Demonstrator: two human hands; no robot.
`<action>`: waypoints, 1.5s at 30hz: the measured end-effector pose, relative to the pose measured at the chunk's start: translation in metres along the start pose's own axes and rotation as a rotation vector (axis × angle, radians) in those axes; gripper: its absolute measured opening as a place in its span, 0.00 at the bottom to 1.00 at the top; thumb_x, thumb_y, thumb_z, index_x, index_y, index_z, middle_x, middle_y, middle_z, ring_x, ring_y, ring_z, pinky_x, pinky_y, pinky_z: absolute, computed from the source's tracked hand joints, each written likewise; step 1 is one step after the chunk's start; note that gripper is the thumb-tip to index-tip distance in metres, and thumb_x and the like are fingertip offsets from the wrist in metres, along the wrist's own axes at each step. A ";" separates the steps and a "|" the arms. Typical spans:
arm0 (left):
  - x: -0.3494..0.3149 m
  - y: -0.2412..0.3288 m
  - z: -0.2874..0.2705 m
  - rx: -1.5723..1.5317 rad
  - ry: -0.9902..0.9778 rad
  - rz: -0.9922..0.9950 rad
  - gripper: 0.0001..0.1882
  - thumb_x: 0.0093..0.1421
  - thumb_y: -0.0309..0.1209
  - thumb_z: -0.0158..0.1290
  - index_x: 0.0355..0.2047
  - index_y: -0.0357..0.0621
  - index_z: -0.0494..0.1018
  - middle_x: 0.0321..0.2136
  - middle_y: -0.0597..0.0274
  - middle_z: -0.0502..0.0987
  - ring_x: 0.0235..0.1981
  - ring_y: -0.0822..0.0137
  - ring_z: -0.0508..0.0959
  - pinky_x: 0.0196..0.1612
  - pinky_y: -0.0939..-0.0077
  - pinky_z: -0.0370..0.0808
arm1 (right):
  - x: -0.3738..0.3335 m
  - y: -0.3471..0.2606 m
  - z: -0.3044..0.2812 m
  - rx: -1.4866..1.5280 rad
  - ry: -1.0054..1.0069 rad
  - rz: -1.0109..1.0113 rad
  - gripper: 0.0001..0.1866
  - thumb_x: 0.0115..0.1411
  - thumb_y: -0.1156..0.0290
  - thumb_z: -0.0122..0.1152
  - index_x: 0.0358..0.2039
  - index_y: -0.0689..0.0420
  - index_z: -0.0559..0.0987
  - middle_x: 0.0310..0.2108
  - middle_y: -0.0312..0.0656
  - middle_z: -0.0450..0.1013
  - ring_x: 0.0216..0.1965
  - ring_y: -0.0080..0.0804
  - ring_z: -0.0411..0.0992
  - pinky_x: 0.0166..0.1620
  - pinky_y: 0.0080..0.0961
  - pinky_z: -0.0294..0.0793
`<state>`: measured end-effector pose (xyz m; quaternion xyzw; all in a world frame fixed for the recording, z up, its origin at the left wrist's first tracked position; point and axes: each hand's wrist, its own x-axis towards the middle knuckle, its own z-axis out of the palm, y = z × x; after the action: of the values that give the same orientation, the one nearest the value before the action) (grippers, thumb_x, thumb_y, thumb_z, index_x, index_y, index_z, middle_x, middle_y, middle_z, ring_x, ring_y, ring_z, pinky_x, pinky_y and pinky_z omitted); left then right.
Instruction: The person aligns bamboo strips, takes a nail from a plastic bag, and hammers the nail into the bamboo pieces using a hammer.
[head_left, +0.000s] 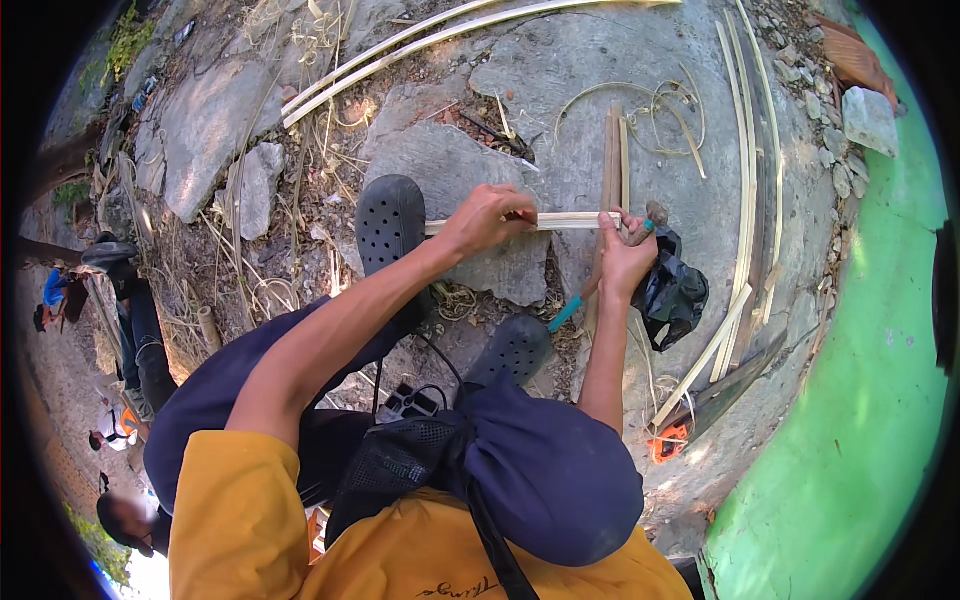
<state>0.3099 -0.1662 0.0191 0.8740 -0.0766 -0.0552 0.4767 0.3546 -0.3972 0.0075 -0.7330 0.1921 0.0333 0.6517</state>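
A pale wooden strip (575,222) lies crosswise in front of me, its left end beside my dark clog (392,225). Over its middle, my left hand (490,218) is closed with fingertips pinched; whatever they hold is too small to make out. My right hand (627,258) wraps round a hammer (568,312) with a teal handle, gripping it close to the head (656,213). The thumb of that hand touches the strip's right end. Just beyond the right wrist sits a crumpled black plastic bag (675,290). A brown wooden board (611,160) runs under the strip.
Long pale strips (745,200) lie on the right, and more strips (400,52) at the top. A saw with an orange handle (668,443) rests at lower right. Green ground (850,400) borders the stone slabs. Another person (130,515) is at far left.
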 end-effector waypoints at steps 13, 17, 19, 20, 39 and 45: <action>-0.036 0.011 0.030 -0.181 0.523 -0.215 0.08 0.50 0.21 0.67 0.32 0.45 0.86 0.27 0.65 0.84 0.31 0.68 0.79 0.33 0.72 0.76 | 0.004 0.001 0.001 0.023 -0.015 -0.021 0.21 0.55 0.81 0.74 0.35 0.58 0.65 0.41 0.48 0.79 0.26 0.24 0.74 0.18 0.18 0.68; -0.032 0.014 0.037 -0.146 0.494 -0.157 0.09 0.50 0.22 0.67 0.33 0.46 0.86 0.26 0.64 0.84 0.31 0.67 0.79 0.33 0.72 0.77 | 0.001 -0.003 0.001 -0.021 -0.003 -0.011 0.20 0.55 0.80 0.74 0.35 0.59 0.66 0.40 0.47 0.79 0.26 0.23 0.75 0.18 0.18 0.68; -0.029 0.014 0.038 -0.150 0.479 -0.146 0.09 0.50 0.22 0.67 0.33 0.46 0.86 0.26 0.63 0.84 0.31 0.67 0.79 0.33 0.72 0.77 | 0.002 0.000 0.000 -0.016 0.013 -0.040 0.19 0.55 0.79 0.74 0.36 0.60 0.67 0.39 0.46 0.80 0.26 0.23 0.75 0.18 0.18 0.68; -0.028 0.015 0.038 -0.157 0.474 -0.180 0.09 0.51 0.22 0.67 0.33 0.46 0.86 0.27 0.63 0.84 0.31 0.66 0.79 0.34 0.71 0.77 | 0.003 0.001 -0.001 -0.016 0.016 -0.040 0.19 0.55 0.79 0.74 0.36 0.60 0.67 0.39 0.46 0.80 0.26 0.23 0.75 0.18 0.18 0.68; -0.030 -0.002 0.037 -0.064 0.369 -0.007 0.09 0.53 0.21 0.66 0.35 0.45 0.85 0.32 0.63 0.79 0.35 0.64 0.79 0.36 0.69 0.76 | 0.003 -0.001 -0.002 0.010 -0.039 0.000 0.20 0.54 0.81 0.75 0.35 0.59 0.68 0.43 0.49 0.77 0.40 0.29 0.77 0.26 0.17 0.72; -0.031 -0.008 0.035 -0.044 0.382 0.060 0.08 0.53 0.21 0.66 0.34 0.43 0.84 0.32 0.61 0.79 0.35 0.62 0.79 0.36 0.69 0.76 | 0.004 0.002 -0.001 -0.026 -0.051 -0.004 0.20 0.55 0.80 0.74 0.35 0.58 0.67 0.42 0.49 0.79 0.28 0.23 0.75 0.19 0.18 0.68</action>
<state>0.2744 -0.1847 -0.0061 0.8552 -0.0096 0.1242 0.5031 0.3578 -0.3991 0.0044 -0.7408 0.1737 0.0532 0.6466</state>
